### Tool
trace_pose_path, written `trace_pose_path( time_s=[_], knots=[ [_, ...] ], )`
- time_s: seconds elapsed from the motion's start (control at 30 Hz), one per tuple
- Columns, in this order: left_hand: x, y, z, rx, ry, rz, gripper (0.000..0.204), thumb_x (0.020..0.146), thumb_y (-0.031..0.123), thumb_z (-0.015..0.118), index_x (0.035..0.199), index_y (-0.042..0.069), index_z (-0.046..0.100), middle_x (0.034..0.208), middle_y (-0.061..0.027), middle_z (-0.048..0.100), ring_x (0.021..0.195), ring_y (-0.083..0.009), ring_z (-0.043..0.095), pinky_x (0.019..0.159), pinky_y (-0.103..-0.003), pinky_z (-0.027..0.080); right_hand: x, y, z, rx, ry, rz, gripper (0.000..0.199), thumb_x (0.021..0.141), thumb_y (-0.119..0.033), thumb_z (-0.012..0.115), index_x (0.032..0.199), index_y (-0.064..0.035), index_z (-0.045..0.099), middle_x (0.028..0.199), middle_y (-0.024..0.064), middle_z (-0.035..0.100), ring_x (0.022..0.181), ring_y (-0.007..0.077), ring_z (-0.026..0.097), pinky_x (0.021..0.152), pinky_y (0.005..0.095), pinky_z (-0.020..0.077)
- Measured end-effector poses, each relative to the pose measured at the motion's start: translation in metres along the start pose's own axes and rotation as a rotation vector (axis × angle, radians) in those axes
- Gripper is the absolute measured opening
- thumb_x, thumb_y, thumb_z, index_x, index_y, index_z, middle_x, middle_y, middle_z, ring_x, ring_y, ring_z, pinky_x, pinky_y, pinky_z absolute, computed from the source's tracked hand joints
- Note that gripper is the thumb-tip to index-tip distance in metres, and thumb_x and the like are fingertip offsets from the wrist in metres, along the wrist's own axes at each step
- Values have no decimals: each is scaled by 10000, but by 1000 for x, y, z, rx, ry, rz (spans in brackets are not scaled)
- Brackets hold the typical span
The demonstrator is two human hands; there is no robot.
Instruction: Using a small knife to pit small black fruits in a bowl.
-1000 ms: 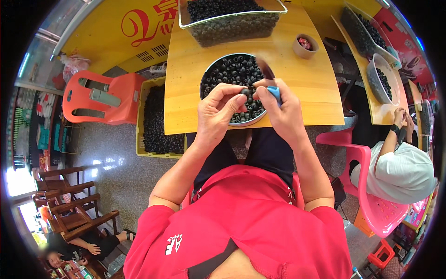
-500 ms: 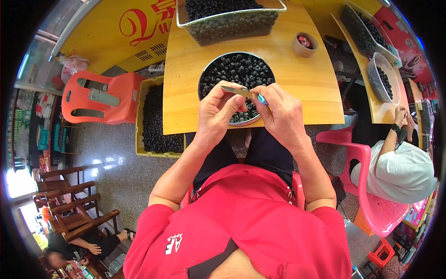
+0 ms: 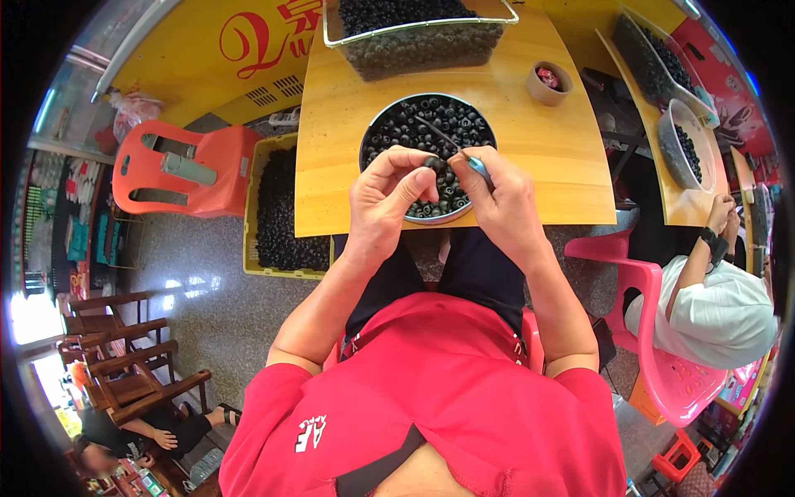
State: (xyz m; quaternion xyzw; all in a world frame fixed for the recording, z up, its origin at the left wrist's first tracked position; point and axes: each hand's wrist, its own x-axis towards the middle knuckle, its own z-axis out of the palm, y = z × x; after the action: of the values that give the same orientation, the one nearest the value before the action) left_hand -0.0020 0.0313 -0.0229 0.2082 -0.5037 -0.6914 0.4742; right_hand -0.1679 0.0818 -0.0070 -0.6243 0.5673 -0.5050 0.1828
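Note:
Between the thumb and index finger of my left hand (image 3: 383,195) is a small, round black piece (image 3: 433,163); whether it is a nut or a bead I cannot tell. My right hand (image 3: 507,195) grips a slim knife (image 3: 479,170) by its blue handle, its narrow dark blade pointing up and left, beyond the piece. Both hands are close together above the near part of a round metal-rimmed bowl (image 3: 439,220). Similar black pieces with pale-edged holes fill the bowl, partly hidden by my fingers. The bowl stands at the near edge of a wooden table (image 3: 563,186).
A clear plastic bin (image 3: 422,51) of black pieces stands at the table's far side, with a small round cup (image 3: 549,93) to its right. Left of the table are a yellow crate (image 3: 251,207) and an orange stool (image 3: 232,166). At right, another person (image 3: 712,306) sits on a pink chair (image 3: 654,331).
The blade has swung from lying across my left fingertips to pointing up and away over the bowl. The black piece now shows in my left fingers. My view has shifted slightly.

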Motion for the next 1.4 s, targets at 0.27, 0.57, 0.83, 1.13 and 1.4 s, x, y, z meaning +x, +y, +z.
trace_pose_path(
  time_s=[0.27,0.57,0.83,1.13,1.4],
  knots=[
    [-3,4,5,199,-41,111,151,907,-37,575,1056,-18,591,991,-48,555,849,-99,591,761,-226,501,-1,-10,6,606,-122,367,236,938,-254,620,943,-18,624,798,-22,589,759,45,529,654,218,461],
    [-7,1,1,150,-85,101,162,906,-45,569,1065,-21,583,990,-59,540,877,-118,597,774,-238,501,-1,-13,6,746,-128,441,214,947,-242,605,943,-30,638,805,-17,610,721,34,531,631,181,418],
    [-18,33,-53,201,233,169,147,883,-11,612,1020,0,560,956,-92,630,763,-134,614,712,-245,501,2,14,-1,494,-38,402,202,941,-229,611,932,-30,647,739,-28,598,598,8,433,524,166,314],
    [-78,11,-236,1047,744,-54,289,843,108,704,1088,18,581,994,-73,628,881,-157,609,816,-284,488,0,27,0,463,4,429,211,937,-232,617,924,-23,637,739,-16,589,571,3,395,493,164,280],
    [-30,41,-120,927,312,198,158,875,33,624,1031,10,637,932,-69,644,794,-145,608,719,-254,496,0,29,-1,458,13,424,231,933,-256,623,921,-26,639,744,-11,595,594,15,427,509,166,300]
  ],
)
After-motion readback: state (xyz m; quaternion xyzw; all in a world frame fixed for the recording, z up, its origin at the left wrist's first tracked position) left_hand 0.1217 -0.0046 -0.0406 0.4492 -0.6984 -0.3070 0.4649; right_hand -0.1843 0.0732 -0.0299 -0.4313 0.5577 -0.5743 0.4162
